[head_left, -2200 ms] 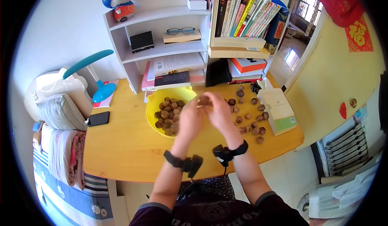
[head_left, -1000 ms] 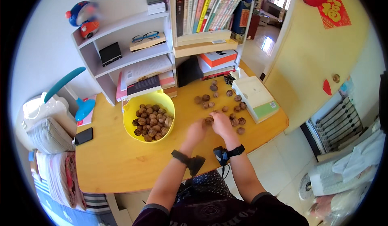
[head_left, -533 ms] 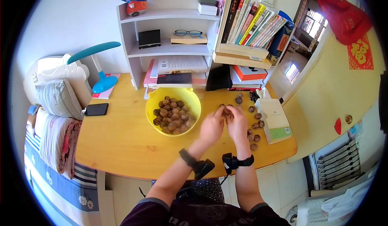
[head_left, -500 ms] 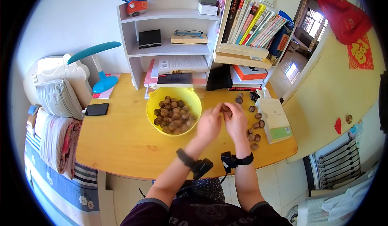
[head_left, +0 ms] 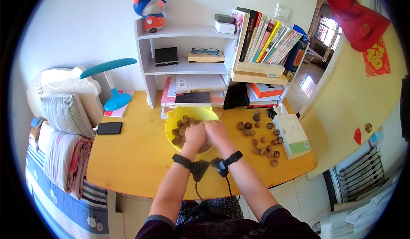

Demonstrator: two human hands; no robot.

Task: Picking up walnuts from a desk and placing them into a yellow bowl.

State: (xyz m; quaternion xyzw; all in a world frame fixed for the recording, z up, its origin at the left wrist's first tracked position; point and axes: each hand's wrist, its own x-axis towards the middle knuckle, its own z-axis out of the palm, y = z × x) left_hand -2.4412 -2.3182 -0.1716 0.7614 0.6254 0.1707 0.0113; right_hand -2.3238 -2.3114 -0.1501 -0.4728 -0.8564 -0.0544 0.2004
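Brown walnuts (head_left: 175,131) fill much of the yellow bowl (head_left: 171,114), which stands on the desk against the shelf unit. My left hand (head_left: 195,136) and my right hand (head_left: 217,133) are close together over the bowl, turned down among the walnuts. Their backs face up and hide the fingers, so whether they hold any walnuts does not show. To the right of the bowl, several loose walnuts (head_left: 256,150) lie scattered on the desk. A black strap with a small black device (head_left: 199,170) sits on each wrist.
A white box (head_left: 291,132) borders the loose walnuts on the right. Behind the bowl stands the grey shelf unit (head_left: 148,83) with books (head_left: 200,83). At the left are a blue desk lamp (head_left: 117,101) and a black phone (head_left: 109,128). The wooden desk (head_left: 128,162) has a curved front edge.
Both hands have moved left from the right-hand desk area, where they held walnuts, to over the bowl. More loose walnuts now lie on the desk. The view has shifted slightly.
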